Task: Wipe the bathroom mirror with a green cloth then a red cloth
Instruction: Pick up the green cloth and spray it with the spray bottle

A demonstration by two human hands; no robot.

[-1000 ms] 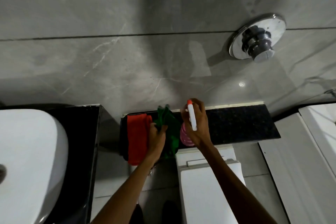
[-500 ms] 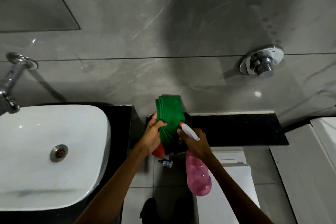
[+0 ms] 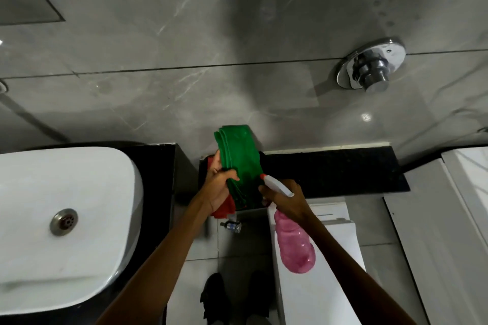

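Two cloths in view: my left hand grips the folded green cloth, held upright over the dark ledge; the red cloth lies on that ledge, mostly hidden beneath the hand. My right hand is clenched around the neck of one pink spray bottle, nozzle touching the green cloth. One white basin at left, one chrome flush button on the wall.

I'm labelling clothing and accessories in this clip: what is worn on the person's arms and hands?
Nothing shows: the left hand and right hand are bare, without gloves, rings or a watch, and both forearms are uncovered to the frame's lower edge, with no sleeves in view.
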